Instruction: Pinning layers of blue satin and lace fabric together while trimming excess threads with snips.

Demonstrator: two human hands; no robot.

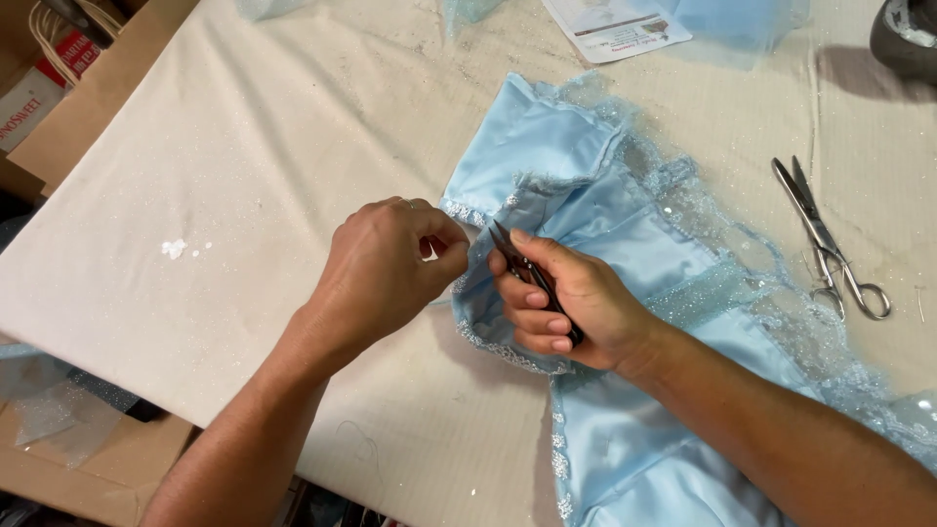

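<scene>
Pale blue satin garment (625, 293) with glittery lace trim lies spread on the cream-covered worktop (264, 166), running from the centre toward the lower right edge. Right hand (571, 303) curled closed around small dark thread snips (532, 278), blades pointing up-left at the garment's lace-edged hem. Left hand (386, 268) just beside it, fingers pinched together on the hem edge; whether a thread sits in the pinch cannot be told. The 2 hands are nearly touching over the fabric fold. Silver scissors (830, 244) lie shut on the worktop well to the right, past the lace. A printed paper card (615, 27) rests at the far edge. Brown cardboard (88, 107) shows beyond the left side of the worktop.
</scene>
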